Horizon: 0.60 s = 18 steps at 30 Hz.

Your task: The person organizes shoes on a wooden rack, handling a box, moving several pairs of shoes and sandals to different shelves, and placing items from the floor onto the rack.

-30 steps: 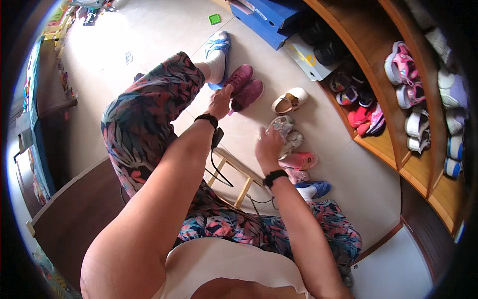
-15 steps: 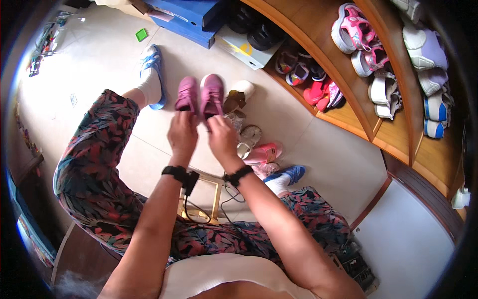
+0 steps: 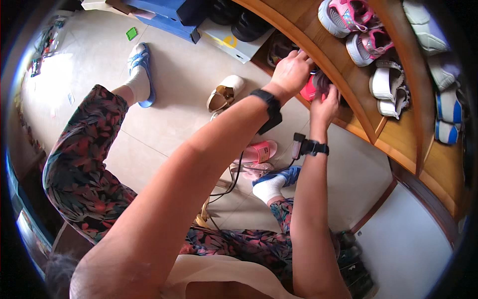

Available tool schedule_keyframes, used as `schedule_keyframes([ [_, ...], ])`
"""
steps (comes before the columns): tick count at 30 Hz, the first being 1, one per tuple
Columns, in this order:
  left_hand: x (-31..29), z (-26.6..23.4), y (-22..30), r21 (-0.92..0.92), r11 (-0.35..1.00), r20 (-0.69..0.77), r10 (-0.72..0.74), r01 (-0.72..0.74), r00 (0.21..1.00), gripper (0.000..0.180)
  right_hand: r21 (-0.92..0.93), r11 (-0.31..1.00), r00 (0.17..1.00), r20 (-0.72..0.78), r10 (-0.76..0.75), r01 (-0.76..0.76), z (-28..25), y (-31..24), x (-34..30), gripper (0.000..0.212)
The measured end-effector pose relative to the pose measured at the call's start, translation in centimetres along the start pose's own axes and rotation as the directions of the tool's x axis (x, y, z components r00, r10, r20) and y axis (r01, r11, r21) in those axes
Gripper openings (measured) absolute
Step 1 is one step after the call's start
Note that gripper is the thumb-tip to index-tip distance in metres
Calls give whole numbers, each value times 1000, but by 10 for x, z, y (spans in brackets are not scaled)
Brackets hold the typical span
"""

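Both of my hands are at the low compartment of the wooden shoe rack, up and to the right. My left hand [image 3: 294, 70] reaches in under the curved shelf edge, fingers bent; what they hold is hidden. Just right of it, my right hand [image 3: 326, 102] closes with thumb and fingers on a dark mauve shoe [image 3: 321, 79], only partly visible. A red shoe [image 3: 308, 89] shows between the hands. Beside my left hand, a dark shoe [image 3: 280, 51] stands in the same compartment.
Pink sneakers [image 3: 366, 47] and white sandals [image 3: 387, 89] fill the upper shelf. A brown-and-white shoe [image 3: 219, 98] and a pink slipper [image 3: 261, 151] lie on the floor. Blue boxes [image 3: 172, 20] stand at the back. Dark cables [image 3: 234, 182] hang below my arms.
My hands have moved from the floor in front of me to the rack on the right. The purple sneakers they held have left the floor.
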<state>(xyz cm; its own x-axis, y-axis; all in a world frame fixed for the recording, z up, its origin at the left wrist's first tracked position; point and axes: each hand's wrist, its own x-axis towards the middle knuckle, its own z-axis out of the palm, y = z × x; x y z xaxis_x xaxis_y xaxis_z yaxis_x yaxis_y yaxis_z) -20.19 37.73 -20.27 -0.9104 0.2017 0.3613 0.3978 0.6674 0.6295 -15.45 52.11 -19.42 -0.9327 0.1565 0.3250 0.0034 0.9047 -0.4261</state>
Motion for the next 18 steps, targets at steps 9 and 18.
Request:
schedule_keyframes([
  [9, 0, 26, -25, -117, 989, 271, 119, -90, 955, 44, 75, 987, 961, 253, 116, -139, 40, 43, 2, 51],
  [18, -110, -54, -37, -171, 953, 150, -226, 250, 963, 39, 51, 978, 972, 134, 193, -201, 9, 9, -25, 37],
])
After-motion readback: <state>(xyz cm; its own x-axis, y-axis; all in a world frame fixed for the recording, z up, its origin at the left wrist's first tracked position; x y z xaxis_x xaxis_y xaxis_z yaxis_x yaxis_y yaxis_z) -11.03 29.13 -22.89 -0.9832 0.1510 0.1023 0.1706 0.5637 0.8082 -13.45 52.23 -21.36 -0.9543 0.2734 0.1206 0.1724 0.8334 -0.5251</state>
